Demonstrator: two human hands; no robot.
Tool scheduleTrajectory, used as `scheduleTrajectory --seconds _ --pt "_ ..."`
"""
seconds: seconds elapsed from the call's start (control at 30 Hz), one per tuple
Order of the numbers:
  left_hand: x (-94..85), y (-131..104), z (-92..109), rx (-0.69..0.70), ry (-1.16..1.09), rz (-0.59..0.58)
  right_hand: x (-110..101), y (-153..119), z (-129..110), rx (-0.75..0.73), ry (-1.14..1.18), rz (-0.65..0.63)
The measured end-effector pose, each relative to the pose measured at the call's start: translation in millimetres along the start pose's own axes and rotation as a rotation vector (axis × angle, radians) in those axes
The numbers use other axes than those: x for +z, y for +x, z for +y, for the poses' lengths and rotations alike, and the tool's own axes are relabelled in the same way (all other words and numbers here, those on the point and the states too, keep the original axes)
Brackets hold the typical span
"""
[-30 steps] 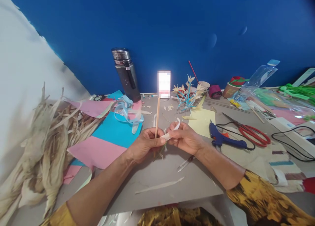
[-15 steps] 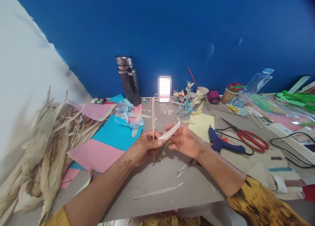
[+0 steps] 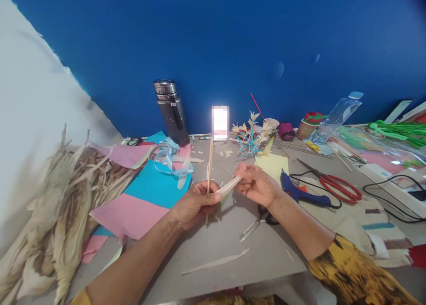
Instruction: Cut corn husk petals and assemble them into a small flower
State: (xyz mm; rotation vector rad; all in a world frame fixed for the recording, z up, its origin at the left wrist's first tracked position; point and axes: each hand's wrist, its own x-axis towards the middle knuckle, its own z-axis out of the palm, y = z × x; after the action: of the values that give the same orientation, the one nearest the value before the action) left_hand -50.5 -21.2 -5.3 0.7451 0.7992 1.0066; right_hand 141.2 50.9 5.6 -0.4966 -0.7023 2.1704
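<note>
My left hand (image 3: pixel 199 203) is closed around a thin wooden stick (image 3: pixel 210 165), which stands nearly upright. Between its thumb and fingers it also pinches one end of a pale corn husk strip (image 3: pixel 229 187). My right hand (image 3: pixel 258 186) has its fingers closed on the strip's other end, so the strip runs taut and slanting between both hands. A narrow greenish leaf piece (image 3: pixel 223 205) hangs below the strip, near the left hand's fingers. Small scissors (image 3: pixel 251 228) with dark handles lie under my right wrist, and a cut pale strip (image 3: pixel 216 261) lies in front.
Dried husks (image 3: pixel 68 207) are heaped at left beside pink and blue sheets (image 3: pixel 155 186). A dark flask (image 3: pixel 171 114) stands behind. At right lie a blue glue gun (image 3: pixel 304 194), red-handled scissors (image 3: pixel 341 189) and a power strip (image 3: pixel 392 187). A small flower spray (image 3: pixel 251 136) stands at back.
My right hand has closed on the free end of the husk strip, which was loose and curved before, and pulled it straight. My left hand still holds the stick.
</note>
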Motion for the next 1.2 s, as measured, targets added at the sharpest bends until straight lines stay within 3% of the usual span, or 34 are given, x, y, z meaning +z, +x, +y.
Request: scheduleTrajectory --seconds 0.1,0.17,0.27,0.33,0.4,0.5,0.7,0.83,1.2 --pt "-3.0 2 -1 -0.007 -0.049 0.017 -7 5 -9 -0.072 0.120 0.118" --pt "-3.6 3 -3 0.008 -0.068 0.050 -7 5 -6 -0.033 0.103 0.158" --pt "-2.6 4 -4 0.037 -0.058 0.115 -2 1 12 0.092 -0.072 0.065" --pt "-1.2 4 -4 0.039 -0.029 0.148 3 -2 25 0.085 -0.213 0.027" --pt "0.6 3 -3 0.030 -0.004 0.163 6 -3 32 0.040 -0.288 0.066" --pt "3.2 2 -3 0.031 0.009 0.169 7 -2 33 0.025 -0.327 0.124" --pt "5.0 1 -3 0.058 0.078 0.131 8 -5 31 0.003 -0.453 0.102" --pt "7.1 -1 -4 0.082 0.086 0.129 10 -7 33 0.026 -0.397 0.087" --pt "3.5 2 0 0.127 -0.051 -0.054 9 -2 24 0.068 -0.056 0.094"
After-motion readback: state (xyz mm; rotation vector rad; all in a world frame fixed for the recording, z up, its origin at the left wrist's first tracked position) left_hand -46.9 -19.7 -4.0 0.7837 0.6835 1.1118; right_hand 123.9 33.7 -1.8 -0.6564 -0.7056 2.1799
